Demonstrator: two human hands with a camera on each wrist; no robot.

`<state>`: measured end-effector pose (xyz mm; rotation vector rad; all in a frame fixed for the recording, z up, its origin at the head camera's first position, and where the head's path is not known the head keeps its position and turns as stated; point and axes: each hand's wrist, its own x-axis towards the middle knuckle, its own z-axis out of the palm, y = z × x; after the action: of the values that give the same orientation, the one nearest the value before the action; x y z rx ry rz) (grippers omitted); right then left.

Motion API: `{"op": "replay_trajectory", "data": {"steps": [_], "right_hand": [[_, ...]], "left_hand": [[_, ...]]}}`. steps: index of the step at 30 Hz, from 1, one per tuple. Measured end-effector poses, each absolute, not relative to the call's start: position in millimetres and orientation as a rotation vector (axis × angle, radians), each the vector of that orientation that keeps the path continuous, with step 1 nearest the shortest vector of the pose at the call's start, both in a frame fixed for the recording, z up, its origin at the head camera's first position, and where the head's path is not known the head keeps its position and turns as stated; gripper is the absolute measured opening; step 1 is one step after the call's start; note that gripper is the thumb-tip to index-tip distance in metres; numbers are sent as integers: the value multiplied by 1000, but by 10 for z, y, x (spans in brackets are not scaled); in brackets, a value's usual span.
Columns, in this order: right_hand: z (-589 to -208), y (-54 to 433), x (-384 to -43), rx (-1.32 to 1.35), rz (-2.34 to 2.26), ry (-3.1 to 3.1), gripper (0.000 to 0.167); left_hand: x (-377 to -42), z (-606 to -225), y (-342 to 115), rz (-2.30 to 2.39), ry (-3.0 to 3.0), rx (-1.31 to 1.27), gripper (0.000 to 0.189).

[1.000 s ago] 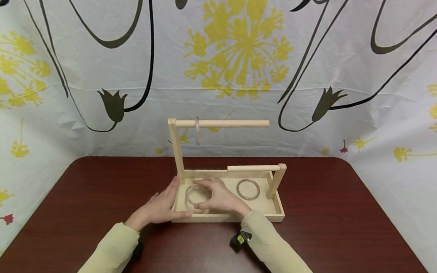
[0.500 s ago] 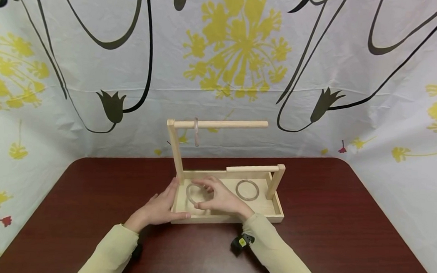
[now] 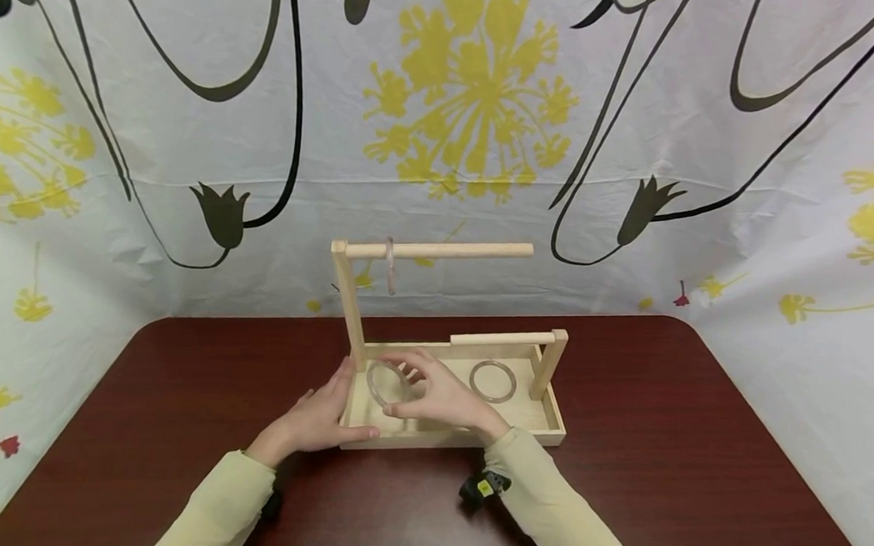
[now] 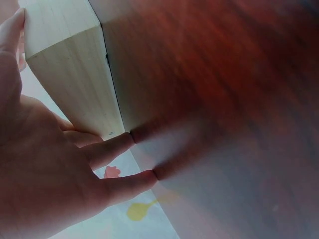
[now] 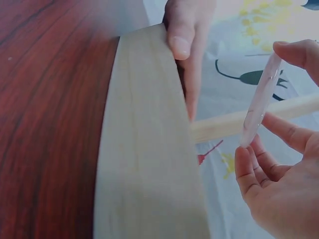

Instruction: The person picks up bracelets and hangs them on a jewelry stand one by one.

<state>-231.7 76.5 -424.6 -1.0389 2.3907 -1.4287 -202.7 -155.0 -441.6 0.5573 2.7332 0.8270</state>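
My right hand [image 3: 440,394] pinches a translucent pale bangle [image 5: 261,102] between thumb and fingertips, over the left part of a wooden tray stand. In the head view this bangle is tilted, its rim near the tall post. My left hand [image 3: 311,416] rests against the tray's left end [image 4: 75,82], thumb along the front rim, fingers straight with two fingertips on the table. A second bangle [image 3: 472,380] lies flat in the tray's right half. A third bangle [image 3: 390,272] hangs near the post end of the upper rod [image 3: 461,250].
A lower wooden rod [image 3: 504,338] reaches left from a short post [image 3: 548,365] at the tray's right end. The tray's front wall [image 3: 457,441] faces me on a dark red-brown table [image 3: 666,454]. A patterned cloth [image 3: 325,132] hangs behind.
The bangle in my right hand has risen slightly and tilted up, its far side now closer to the tall post. My left hand stays against the tray.
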Motion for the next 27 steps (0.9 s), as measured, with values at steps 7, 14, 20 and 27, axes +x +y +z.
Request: {"op": "replay_trajectory", "data": {"steps": [7,14,20,27], "right_hand": [[-4166,775,-2290,-1092,-1424,2446,68],[-4052,777,-2249,-1172,-1451,2456,70],[-3935,787,-2212,-1191,-1500,2426,68],[-3834,795,-2177,-1227,-1502,2434,67]], "left_hand": [[-2025,-4420,-1546,832,2737,562,113],[-2034,-4427,-1538,837,2735,563,113],[-2022,-4419,-1535,848,2727,554,114],[-2033,-4429,-1541,858,2718,576,114]]}}
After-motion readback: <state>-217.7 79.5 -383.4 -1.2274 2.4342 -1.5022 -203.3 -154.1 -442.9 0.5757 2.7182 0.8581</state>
